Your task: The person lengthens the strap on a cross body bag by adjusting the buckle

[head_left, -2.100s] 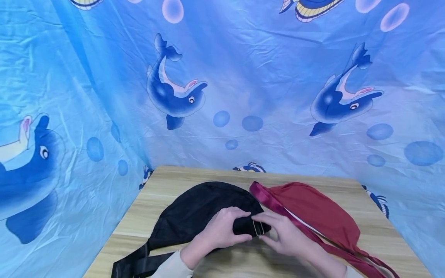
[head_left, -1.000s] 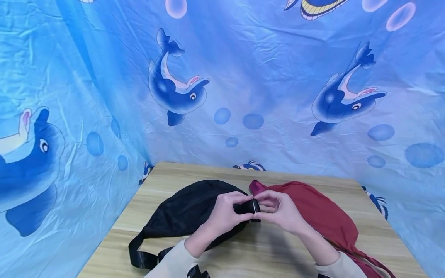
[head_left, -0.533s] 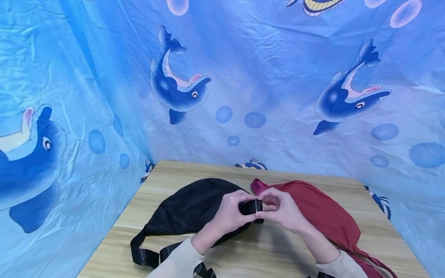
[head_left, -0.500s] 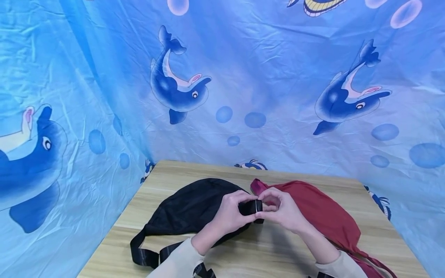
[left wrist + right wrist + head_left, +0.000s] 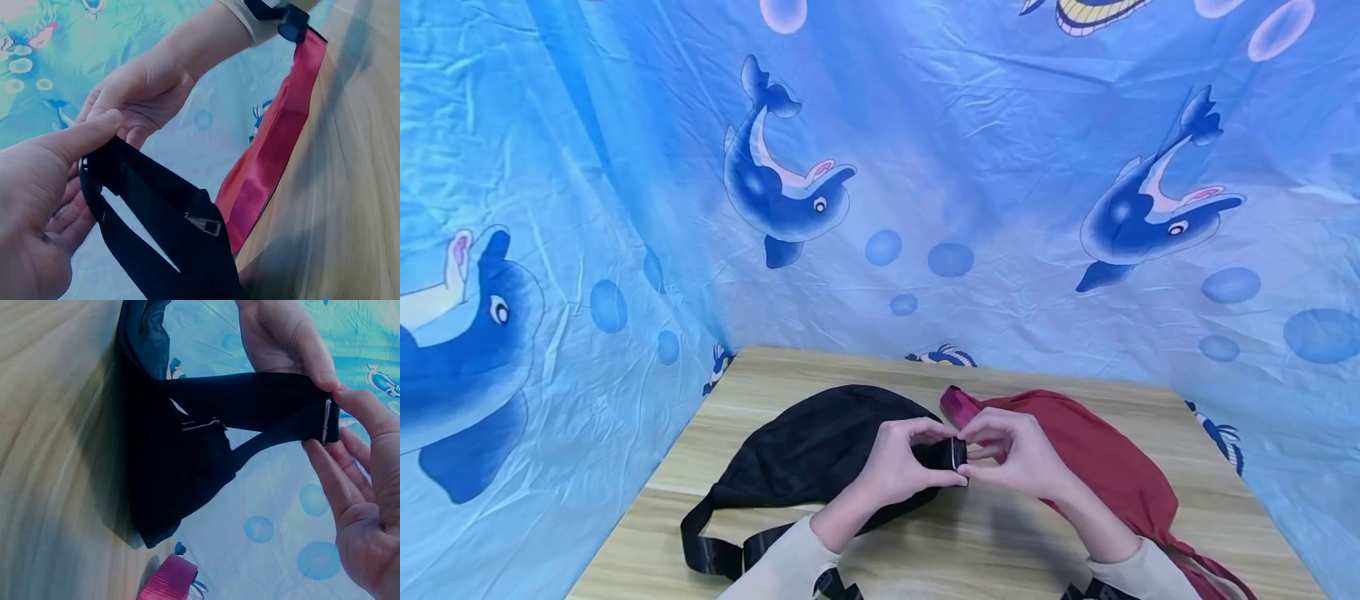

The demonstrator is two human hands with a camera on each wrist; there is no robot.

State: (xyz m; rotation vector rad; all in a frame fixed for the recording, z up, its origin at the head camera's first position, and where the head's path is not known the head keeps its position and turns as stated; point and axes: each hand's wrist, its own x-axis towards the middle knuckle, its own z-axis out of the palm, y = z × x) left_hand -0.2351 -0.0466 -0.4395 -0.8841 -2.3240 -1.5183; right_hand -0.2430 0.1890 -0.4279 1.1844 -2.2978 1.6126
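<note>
A black waist bag [image 5: 820,450] lies on the table, the end of its strap [image 5: 262,394] raised and looped back through a metal slide buckle [image 5: 327,419]. My left hand [image 5: 891,467] pinches the strap by the buckle, thumb below and fingers above. From the other side, my right hand [image 5: 1018,454] grips the buckle end by its edges between thumb and fingers. The two hands' fingertips meet there. A metal zipper pull [image 5: 203,223] hangs on the black bag in the left wrist view.
Close on the right lies a red waist bag [image 5: 1097,458] with a shiny red strap [image 5: 275,162]. A black strap loop [image 5: 711,554] trails at the front left. The wooden table [image 5: 677,450] ends at a blue dolphin-print curtain [image 5: 970,167].
Both hands have raised the strap end from low over the table and turned the buckle end. In the last half second the fingers shift slightly on it, and it dips a little.
</note>
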